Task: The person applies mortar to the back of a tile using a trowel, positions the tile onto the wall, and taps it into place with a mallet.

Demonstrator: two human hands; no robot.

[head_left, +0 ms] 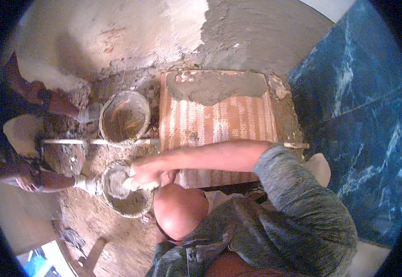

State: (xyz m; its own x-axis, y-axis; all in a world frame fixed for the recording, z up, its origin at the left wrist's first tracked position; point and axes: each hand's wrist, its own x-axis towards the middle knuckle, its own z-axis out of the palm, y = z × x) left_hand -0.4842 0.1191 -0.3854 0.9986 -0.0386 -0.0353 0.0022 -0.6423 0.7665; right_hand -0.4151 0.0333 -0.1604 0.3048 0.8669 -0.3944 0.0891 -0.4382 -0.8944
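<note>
Blur is softening your right hand (145, 174), which is reaching over the two-o'clock edge of the lower bucket (126, 214), sitting toward eight o'clock; I'm not discerning its grip. Your left hand is hiding, state unreadable. Your forearm (214, 156) is stretching leftward, covering some orange panel (219, 122).

Blue marbled tiles (362, 111) stand along the right; a rough pale wall (131, 32) rises at the far side. Another person (55, 182) is at the left, a pale pole (67, 141) lies left to right across the dirt floor (81, 207), and a brown bar (94, 254) shows at the near left
</note>
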